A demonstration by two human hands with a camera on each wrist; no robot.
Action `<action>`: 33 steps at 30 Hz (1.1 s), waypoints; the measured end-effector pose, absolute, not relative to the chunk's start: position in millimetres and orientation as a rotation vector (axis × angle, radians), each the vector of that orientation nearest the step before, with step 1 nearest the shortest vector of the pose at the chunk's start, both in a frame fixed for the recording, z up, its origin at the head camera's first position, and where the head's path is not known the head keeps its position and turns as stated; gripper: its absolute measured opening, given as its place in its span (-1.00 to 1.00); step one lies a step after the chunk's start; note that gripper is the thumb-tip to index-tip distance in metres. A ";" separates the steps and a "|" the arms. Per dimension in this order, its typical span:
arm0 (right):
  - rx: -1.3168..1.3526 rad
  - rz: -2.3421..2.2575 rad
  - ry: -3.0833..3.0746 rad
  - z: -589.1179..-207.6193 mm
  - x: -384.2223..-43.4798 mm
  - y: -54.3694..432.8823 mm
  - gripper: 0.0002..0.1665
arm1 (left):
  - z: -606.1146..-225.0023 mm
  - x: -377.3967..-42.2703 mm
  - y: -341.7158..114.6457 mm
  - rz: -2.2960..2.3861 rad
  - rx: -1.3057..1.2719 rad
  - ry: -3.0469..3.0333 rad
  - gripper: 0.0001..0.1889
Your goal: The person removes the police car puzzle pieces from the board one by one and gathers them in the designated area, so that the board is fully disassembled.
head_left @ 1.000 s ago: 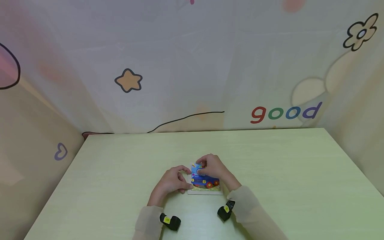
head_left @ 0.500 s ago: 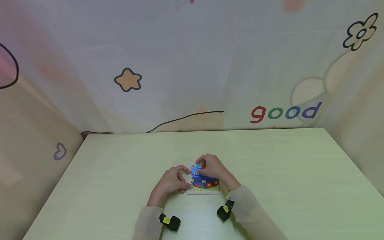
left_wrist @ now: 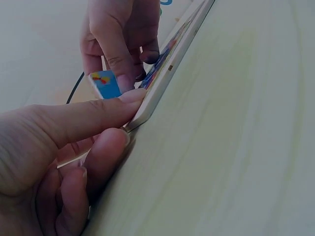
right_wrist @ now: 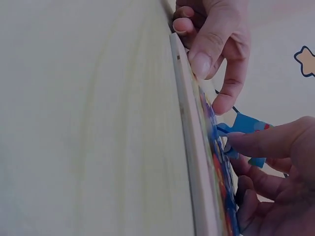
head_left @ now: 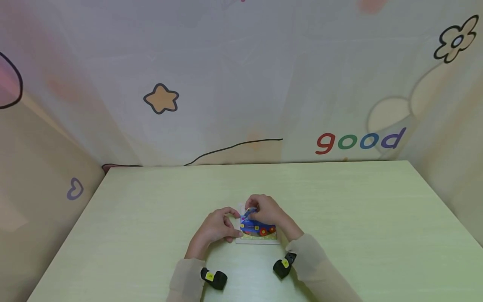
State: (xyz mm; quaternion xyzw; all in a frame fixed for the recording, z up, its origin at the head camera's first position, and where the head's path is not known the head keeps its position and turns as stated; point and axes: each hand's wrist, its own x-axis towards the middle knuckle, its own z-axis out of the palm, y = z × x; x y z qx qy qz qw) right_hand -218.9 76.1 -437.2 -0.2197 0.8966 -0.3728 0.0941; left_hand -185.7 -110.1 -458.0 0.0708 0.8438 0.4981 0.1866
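Observation:
A small jigsaw puzzle board (head_left: 260, 241) with a white frame and a picture of a blue vehicle with red wheels lies on the table. My left hand (head_left: 216, 226) holds its left edge, the thumb (left_wrist: 133, 96) on the frame's top and a curled finger below it at the corner. With thumb and fingers, my right hand (head_left: 268, 210) pinches a blue jigsaw puzzle piece (right_wrist: 250, 123) at the board's upper left. The piece stands tilted up from the picture, its knobbed end low by the board in the right wrist view. The right hand hides the picture's upper right.
The pale table (head_left: 151, 209) spreads out around the board. Behind it hangs a printed cloth backdrop (head_left: 226, 84) with a star, a flower and the word "good". Black cameras sit on both wrists, such as the left wrist camera (head_left: 215, 280).
The puzzle piece in my right hand lay flat in the picture and is now tipped up, its far end raised. My left hand keeps its hold on the board's edge.

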 end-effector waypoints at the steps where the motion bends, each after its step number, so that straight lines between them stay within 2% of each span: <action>1: -0.653 -1.129 2.641 -437.1 -218.9 77.4 -0.86 | -458.0 -185.9 -109.8 1.400 0.199 2.378 -0.56; 8: -0.552 -1.387 2.531 -437.0 -219.6 94.6 -0.73 | -457.0 -186.2 -107.6 1.389 0.179 2.388 -0.55; 15: -0.439 -1.578 2.399 -433.9 -218.6 132.7 -0.64 | -457.1 -185.0 -108.0 1.404 0.168 2.388 -0.54; 24: -0.377 -1.488 2.395 -432.1 -210.0 166.1 -0.66 | -454.8 -185.0 -109.6 1.404 0.160 2.380 -0.54; 33: -0.416 -1.330 2.516 -433.4 -200.4 177.4 -0.79 | -456.2 -184.7 -108.0 1.409 0.166 2.374 -0.54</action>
